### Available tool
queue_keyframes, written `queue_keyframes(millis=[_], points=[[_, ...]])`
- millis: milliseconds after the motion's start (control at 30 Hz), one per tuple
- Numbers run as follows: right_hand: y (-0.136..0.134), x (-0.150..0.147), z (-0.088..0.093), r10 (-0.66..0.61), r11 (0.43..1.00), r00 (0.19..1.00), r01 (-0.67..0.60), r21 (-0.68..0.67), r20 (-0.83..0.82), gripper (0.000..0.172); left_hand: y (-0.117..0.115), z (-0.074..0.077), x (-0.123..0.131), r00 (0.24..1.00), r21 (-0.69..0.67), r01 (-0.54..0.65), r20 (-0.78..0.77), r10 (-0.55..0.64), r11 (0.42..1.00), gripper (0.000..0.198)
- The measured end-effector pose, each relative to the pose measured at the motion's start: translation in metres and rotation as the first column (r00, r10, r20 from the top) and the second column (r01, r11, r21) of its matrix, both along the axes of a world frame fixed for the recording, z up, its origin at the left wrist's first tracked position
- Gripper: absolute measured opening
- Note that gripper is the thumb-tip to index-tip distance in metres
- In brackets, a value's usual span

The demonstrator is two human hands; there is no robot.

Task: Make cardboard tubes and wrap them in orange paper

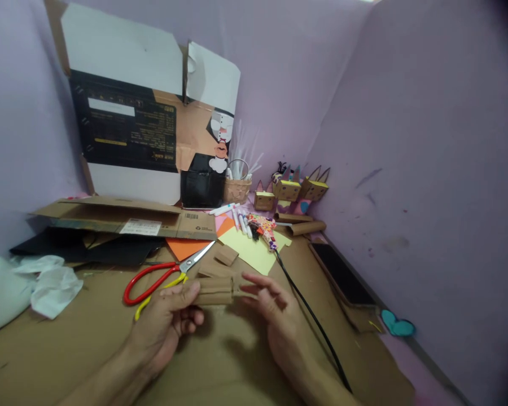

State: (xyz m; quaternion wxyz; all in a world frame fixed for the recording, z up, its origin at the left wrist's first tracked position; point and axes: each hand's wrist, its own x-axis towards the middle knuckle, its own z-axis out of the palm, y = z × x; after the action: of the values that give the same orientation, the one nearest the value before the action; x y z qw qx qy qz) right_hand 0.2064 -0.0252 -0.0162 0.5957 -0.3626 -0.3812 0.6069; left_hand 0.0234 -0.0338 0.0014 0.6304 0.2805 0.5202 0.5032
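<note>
- The left hand pinches a small folded cardboard piece between thumb and fingers, held above the near middle of the brown cardboard surface.
- The right hand has its fingers parted, just beside the piece's right end; blur there makes it hard to say whether a fingertip touches it.
- Beyond the left hand lie red-handled scissors, blades pointing far and right, partly over a yellow handle.
- Cardboard scraps lie just beyond the piece.
- Farther right, a flower-patterned glue gun rests near markers on yellow paper; its black cord runs to the near right.
- A dark-screened device lies at right, by the wall.
</note>
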Motion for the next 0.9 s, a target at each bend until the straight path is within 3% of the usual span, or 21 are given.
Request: queue_keyframes(millis=[67, 133, 267, 333, 400, 433, 500, 567, 600, 667, 733, 833, 900], points=[[-0.002, -0.003, -0.001, 0.081, 0.984, 0.988, -0.1, 0.149, 0.132, 0.06, -0.001, 0.0, 0.002, 0.996, -0.036, 0.046, 0.075, -0.043, 0.998, 0.028], [-0.004, -0.008, -0.004, 0.116, 0.961, 0.962, -0.172, 0.216, 0.246, 0.071, -0.003, -0.001, 0.006, 0.988, -0.057, 0.103, 0.119, -0.095, 0.993, 0.031], [-0.008, -0.012, -0.003, 0.142, 0.965, 0.934, -0.204, 0.162, 0.328, 0.05, -0.006, -0.005, 0.012, 0.967, -0.065, 0.24, 0.099, -0.233, 0.969, 0.038], [-0.01, -0.01, 0.001, 0.138, 0.973, 0.937, -0.189, 0.135, 0.32, 0.042, -0.009, -0.007, 0.012, 0.968, -0.031, 0.248, -0.017, -0.248, 0.968, 0.042], [-0.012, -0.007, 0.004, 0.092, 0.972, 0.927, -0.163, 0.17, 0.364, 0.041, -0.011, -0.009, 0.008, 0.957, 0.058, 0.202, -0.226, -0.184, 0.978, 0.044], [-0.012, -0.006, 0.005, 0.062, 0.966, 0.914, -0.155, 0.205, 0.402, 0.04, -0.012, -0.009, 0.006, 0.923, 0.123, 0.184, -0.363, -0.129, 0.975, 0.045], [-0.013, -0.004, 0.003, 0.004, 0.945, 0.887, -0.154, 0.288, 0.463, 0.043, -0.013, -0.01, 0.0, 0.763, 0.269, 0.242, -0.647, -0.011, 0.932, 0.047], [-0.014, -0.004, 0.0, -0.049, 0.916, 0.881, -0.148, 0.372, 0.47, 0.05, -0.014, -0.01, -0.003, 0.569, 0.355, 0.413, -0.819, 0.067, 0.839, 0.046], [-0.014, -0.004, 0.0, -0.081, 0.901, 0.882, -0.135, 0.412, 0.464, 0.051, -0.014, -0.01, -0.004, 0.521, 0.36, 0.498, -0.852, 0.059, 0.789, 0.042], [-0.013, -0.002, 0.002, -0.149, 0.857, 0.871, -0.122, 0.501, 0.467, 0.049, -0.014, -0.01, -0.003, 0.554, 0.343, 0.597, -0.83, -0.064, 0.726, 0.037], [-0.012, 0.001, 0.008, -0.206, 0.778, 0.849, -0.159, 0.608, 0.486, 0.039, -0.013, -0.008, 0.0, 0.632, 0.31, 0.596, -0.75, -0.195, 0.74, 0.035], [-0.007, 0.005, 0.016, -0.245, 0.664, 0.795, -0.279, 0.693, 0.554, 0.022, -0.011, -0.004, 0.003, 0.678, 0.289, 0.554, -0.701, -0.222, 0.781, 0.035], [-0.004, 0.006, 0.016, -0.248, 0.641, 0.733, -0.366, 0.675, 0.633, 0.012, -0.01, -0.001, 0.004, 0.66, 0.279, 0.558, -0.72, -0.215, 0.782, 0.039]])
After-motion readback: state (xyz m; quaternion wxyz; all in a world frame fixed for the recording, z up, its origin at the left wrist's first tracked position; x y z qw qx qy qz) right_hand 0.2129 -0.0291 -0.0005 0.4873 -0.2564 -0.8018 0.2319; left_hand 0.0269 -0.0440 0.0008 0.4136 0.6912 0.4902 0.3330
